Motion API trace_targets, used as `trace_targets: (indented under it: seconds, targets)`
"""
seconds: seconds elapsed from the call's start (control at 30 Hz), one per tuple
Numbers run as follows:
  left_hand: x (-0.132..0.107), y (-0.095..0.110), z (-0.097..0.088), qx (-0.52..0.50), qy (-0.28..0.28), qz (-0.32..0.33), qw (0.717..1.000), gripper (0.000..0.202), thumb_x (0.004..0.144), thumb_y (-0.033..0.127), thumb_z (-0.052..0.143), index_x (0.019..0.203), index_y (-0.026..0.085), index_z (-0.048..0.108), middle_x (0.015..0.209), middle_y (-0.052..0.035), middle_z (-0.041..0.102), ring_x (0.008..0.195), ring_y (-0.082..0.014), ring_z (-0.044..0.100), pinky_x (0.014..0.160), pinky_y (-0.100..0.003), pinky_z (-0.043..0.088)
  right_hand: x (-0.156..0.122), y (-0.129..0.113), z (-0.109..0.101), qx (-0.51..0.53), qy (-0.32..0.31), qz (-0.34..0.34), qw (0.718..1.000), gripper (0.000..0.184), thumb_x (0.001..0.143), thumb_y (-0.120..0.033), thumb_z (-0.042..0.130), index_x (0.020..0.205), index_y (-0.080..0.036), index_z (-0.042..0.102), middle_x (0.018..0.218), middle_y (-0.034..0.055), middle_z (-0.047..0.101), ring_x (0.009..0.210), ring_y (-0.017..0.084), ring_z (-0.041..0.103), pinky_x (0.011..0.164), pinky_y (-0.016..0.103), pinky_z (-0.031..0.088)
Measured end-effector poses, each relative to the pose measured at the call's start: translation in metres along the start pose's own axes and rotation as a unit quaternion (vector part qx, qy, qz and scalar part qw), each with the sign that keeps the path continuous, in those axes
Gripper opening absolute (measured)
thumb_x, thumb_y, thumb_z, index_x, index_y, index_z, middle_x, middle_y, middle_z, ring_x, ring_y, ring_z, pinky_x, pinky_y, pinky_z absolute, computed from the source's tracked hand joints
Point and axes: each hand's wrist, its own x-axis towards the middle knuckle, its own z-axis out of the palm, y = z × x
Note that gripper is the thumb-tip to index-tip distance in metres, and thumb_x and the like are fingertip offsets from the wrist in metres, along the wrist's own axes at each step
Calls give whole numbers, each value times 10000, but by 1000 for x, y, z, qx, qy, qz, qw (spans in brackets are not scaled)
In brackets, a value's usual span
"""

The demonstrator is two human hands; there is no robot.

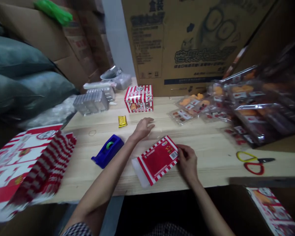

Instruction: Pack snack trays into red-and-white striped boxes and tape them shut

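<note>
Fingers of my right hand (188, 161) are closed on the right-hand edge of the red-and-white carton (156, 160), near its barcode corner. From that grip the carton stretches left and towards me, red panel up, its pale end farthest from those fingers; whether it touches the desk (206, 164) I can't tell. My left hand (143, 128) holds nothing, fingers loosely spread and apart from the carton, just beyond it, between a gold packet (122, 121) and the bagged sweets (186, 108).
</note>
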Motion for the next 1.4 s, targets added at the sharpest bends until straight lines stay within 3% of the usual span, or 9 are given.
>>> trace_targets:
  seconds: [0.2,0.3,0.53,0.73,0.93,1.03,1.13,1.2,1.4]
  targets:
    - [-35,31,14,-26,-29,69,997,290,915,277,660,1194,200,677,1273,-110,688,1225,-250,612,1080,-411,459,113,-2,16,-158,-15,-45,986,520,780,-265,663,1296,-207,656,1478,127,529,1427,354,362,1165,544,310]
    - [-66,41,9,-49,-61,60,995,294,959,324,599,1222,218,674,1289,-111,686,1222,-253,622,1058,-407,475,150,8,28,-210,-54,-32,976,512,715,-160,652,1220,-219,711,1384,111,626,1355,351,467,1090,477,411]
    - [-96,32,-9,-69,-24,-42,996,252,955,302,583,1152,220,716,1186,-81,746,1138,-259,672,1000,-395,488,143,16,8,-272,-40,-32,961,424,924,-202,370,1139,-133,729,1099,150,748,1028,285,673,930,390,493]
    - [-92,48,0,-139,-17,-62,988,261,939,332,605,1109,192,744,1115,-85,769,1032,-251,708,931,-357,518,141,3,20,-290,-92,-56,951,375,792,-225,644,1158,-208,720,1316,116,679,1197,286,604,979,368,477]
    - [-106,56,-15,-216,24,-105,970,258,916,351,650,1077,181,758,1103,-100,768,1048,-256,702,953,-364,512,176,-18,20,-250,-40,-58,966,218,872,-186,540,922,-131,745,941,186,758,970,322,689,883,440,515]
    - [-103,62,-15,-360,83,-183,911,372,867,381,726,1174,173,704,1210,-129,732,1104,-261,691,994,-387,509,158,-42,12,-205,6,-99,974,286,957,-223,452,1013,-133,718,1006,168,760,970,284,700,896,423,537]
    - [-88,78,-5,-542,94,-237,801,592,809,436,794,1321,219,592,1373,-141,642,1164,-253,677,1012,-396,519,101,-71,17,-139,17,-173,975,288,1015,-255,428,1107,-190,692,1218,118,726,1147,226,671,1010,384,522]
    - [-78,88,2,-597,94,-239,760,605,788,461,807,1302,225,593,1337,-134,662,1103,-238,702,949,-372,553,56,-87,26,-13,-13,-288,958,273,995,-188,489,1190,-217,677,1223,100,733,1168,226,680,1021,410,544]
    - [-96,78,2,-569,189,-212,772,465,765,371,817,1160,178,664,1118,-87,757,995,-213,736,893,-319,559,-19,-101,46,78,-175,-376,906,453,966,-71,520,1352,-287,620,1323,99,690,1301,252,610,1065,493,556]
